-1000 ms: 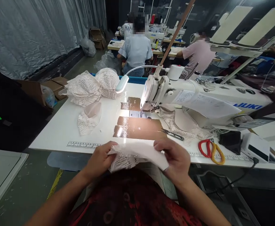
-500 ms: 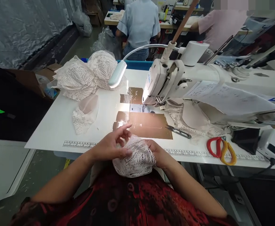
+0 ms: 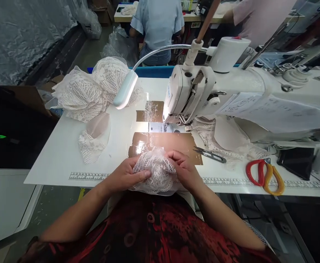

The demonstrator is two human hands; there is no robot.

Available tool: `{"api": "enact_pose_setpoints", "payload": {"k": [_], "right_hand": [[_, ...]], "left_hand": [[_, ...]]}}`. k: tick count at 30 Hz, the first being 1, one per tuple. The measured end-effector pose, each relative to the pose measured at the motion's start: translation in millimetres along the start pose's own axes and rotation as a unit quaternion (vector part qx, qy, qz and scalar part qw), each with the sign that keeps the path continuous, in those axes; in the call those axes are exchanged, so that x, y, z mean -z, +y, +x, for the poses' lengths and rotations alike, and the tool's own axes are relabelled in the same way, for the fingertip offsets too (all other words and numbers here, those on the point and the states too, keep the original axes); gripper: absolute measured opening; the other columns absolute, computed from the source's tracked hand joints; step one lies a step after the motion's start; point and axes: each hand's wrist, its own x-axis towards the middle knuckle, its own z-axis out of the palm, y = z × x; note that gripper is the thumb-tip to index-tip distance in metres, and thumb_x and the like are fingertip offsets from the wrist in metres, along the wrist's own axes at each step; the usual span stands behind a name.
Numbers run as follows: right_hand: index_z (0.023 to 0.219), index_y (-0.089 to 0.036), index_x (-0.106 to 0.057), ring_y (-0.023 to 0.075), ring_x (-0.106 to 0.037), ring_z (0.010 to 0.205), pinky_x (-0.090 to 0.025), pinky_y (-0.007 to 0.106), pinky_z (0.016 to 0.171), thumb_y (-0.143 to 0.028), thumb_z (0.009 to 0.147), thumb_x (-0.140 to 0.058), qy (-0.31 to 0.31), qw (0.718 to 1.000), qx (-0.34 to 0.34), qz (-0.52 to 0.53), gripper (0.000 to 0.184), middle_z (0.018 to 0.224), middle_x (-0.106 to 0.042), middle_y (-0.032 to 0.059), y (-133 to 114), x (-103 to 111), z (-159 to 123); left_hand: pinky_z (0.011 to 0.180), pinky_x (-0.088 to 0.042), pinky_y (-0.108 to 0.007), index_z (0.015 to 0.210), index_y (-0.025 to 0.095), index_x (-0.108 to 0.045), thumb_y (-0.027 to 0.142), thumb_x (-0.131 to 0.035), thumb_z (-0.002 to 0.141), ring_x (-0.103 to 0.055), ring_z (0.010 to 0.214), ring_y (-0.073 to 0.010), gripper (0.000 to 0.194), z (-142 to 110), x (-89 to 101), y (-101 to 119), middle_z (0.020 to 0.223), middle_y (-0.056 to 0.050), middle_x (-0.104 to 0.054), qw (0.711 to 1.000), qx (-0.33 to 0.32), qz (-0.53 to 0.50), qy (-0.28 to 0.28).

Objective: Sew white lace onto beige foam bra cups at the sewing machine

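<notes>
A white lace bra cup (image 3: 154,168) is held between both hands at the table's front edge, its domed lace side facing up. My left hand (image 3: 127,174) grips its left side, thumb on top and the other fingers tucked behind the lace. On the right side, my right hand (image 3: 184,168) pinches the lace edge between thumb and fingers. Just beyond the hands lies a brown taped patch (image 3: 173,140), in front of the sewing machine (image 3: 192,95), whose needle area is lit.
Stacked lace cups (image 3: 80,93) stand at the back left, with a loose lace piece (image 3: 94,138) nearer. Thread snips (image 3: 210,155), red-and-yellow-handled scissors (image 3: 264,175) and more lace pieces (image 3: 228,137) lie at right. A lamp (image 3: 126,89) overhangs the table. Co-workers sit beyond.
The lace cup has moved up and forward onto the table edge. My left fingers, raised and apart before, have closed on its left side. The right hand keeps its hold. The camera view has shifted slightly.
</notes>
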Motion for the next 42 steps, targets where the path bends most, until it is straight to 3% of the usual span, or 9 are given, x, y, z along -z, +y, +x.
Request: {"api": "enact_pose_setpoints", "payload": {"k": [6,15,22,24,27,29,31,34,42], "right_hand": [[0.067,-0.018,-0.057,0.0104,-0.040,0.057,-0.032,0.023,0.053,-0.049,0.082,-0.059,-0.037,0.999,0.001,-0.020,0.034,0.062,-0.046,-0.0022,-4.8,3.8,1.4],[0.054,-0.019,-0.055,0.0115,-0.040,0.058,-0.036,0.026,0.060,-0.033,0.081,-0.063,0.057,0.987,0.125,-0.078,0.031,0.055,-0.044,-0.0027,-8.7,-12.4,7.3],[0.065,-0.020,-0.066,0.0141,-0.051,0.057,-0.044,0.029,0.056,-0.044,0.065,-0.075,0.081,0.979,-0.047,0.184,0.025,0.060,-0.060,-0.0004,-2.0,-28.8,10.0],[0.066,-0.021,-0.066,0.0147,-0.054,0.059,-0.047,0.030,0.059,-0.044,0.061,-0.079,0.120,0.966,-0.044,0.227,0.027,0.062,-0.062,-0.0004,-1.8,-24.6,11.6],[0.068,-0.021,-0.066,0.0142,-0.056,0.059,-0.049,0.031,0.062,-0.043,0.062,-0.079,0.149,0.963,-0.021,0.221,0.026,0.064,-0.064,-0.0008,-3.6,-13.8,12.8],[0.067,-0.021,-0.066,0.0123,-0.055,0.057,-0.048,0.029,0.059,-0.042,0.064,-0.078,0.123,0.974,-0.023,0.189,0.024,0.063,-0.063,-0.0016,-5.7,-8.8,11.7],[0.066,-0.020,-0.066,0.0102,-0.053,0.055,-0.045,0.025,0.056,-0.038,0.067,-0.077,0.054,0.988,-0.028,0.139,0.021,0.063,-0.063,-0.0024,-8.4,-9.3,9.3],[0.069,-0.020,-0.067,0.0096,-0.053,0.057,-0.043,0.023,0.056,-0.033,0.073,-0.073,-0.074,0.995,-0.021,0.061,0.015,0.065,-0.063,-0.0026,-13.5,-18.5,5.0],[0.076,-0.020,-0.065,0.0114,-0.055,0.065,-0.043,0.025,0.061,-0.028,0.081,-0.065,-0.030,0.980,0.115,-0.158,0.009,0.074,-0.064,-0.0006,-16.5,-28.6,3.8]], "left_hand": [[0.067,-0.047,-0.024,0.103,0.013,-0.063,0.027,-0.071,0.076,-0.060,0.073,-0.0154,0.031,7.0,4.8,-2.5,0.085,-0.004,-0.066,0.997,0.013,-0.080,0.019],[0.094,-0.046,-0.042,0.127,0.014,-0.052,0.040,-0.064,0.078,-0.059,0.109,-0.0285,0.057,7.1,-26.6,-21.1,0.114,-0.012,-0.065,0.898,0.026,-0.440,0.010],[0.070,-0.049,-0.027,0.094,0.016,-0.068,0.004,-0.067,0.054,-0.063,0.075,-0.0169,0.042,17.2,-38.3,-20.8,0.076,-0.002,-0.067,0.927,0.026,-0.346,0.143],[0.061,-0.046,-0.024,0.070,0.015,-0.065,0.008,-0.069,0.061,-0.057,0.060,-0.0119,0.012,7.0,-27.6,-28.6,0.059,0.000,-0.059,0.942,0.019,-0.318,0.103],[0.051,-0.039,-0.023,0.046,0.015,-0.048,0.014,-0.067,0.072,-0.048,0.047,-0.0088,0.032,-16.8,-0.6,-31.3,0.043,0.002,-0.045,0.971,-0.010,-0.232,-0.062],[0.053,-0.040,-0.024,0.053,0.015,-0.054,0.018,-0.064,0.078,-0.051,0.053,-0.0105,0.027,-31.0,17.4,-21.2,0.055,-0.002,-0.055,0.984,-0.040,-0.126,-0.116],[0.069,-0.046,-0.027,0.078,0.018,-0.064,0.020,-0.064,0.079,-0.058,0.074,-0.0141,0.003,-38.3,28.5,-4.6,0.079,-0.004,-0.063,0.990,-0.136,-0.023,-0.005],[0.097,-0.040,-0.035,0.118,0.022,-0.056,0.025,-0.076,0.069,-0.053,0.107,-0.0219,0.054,-34.8,28.9,16.8,0.115,-0.007,-0.059,0.963,-0.175,0.172,0.113],[0.063,-0.043,-0.024,0.093,0.013,-0.062,0.037,-0.058,0.084,-0.053,0.070,-0.0135,0.026,-16.1,4.5,11.3,0.079,-0.001,-0.058,0.960,-0.095,0.253,0.070]]}}
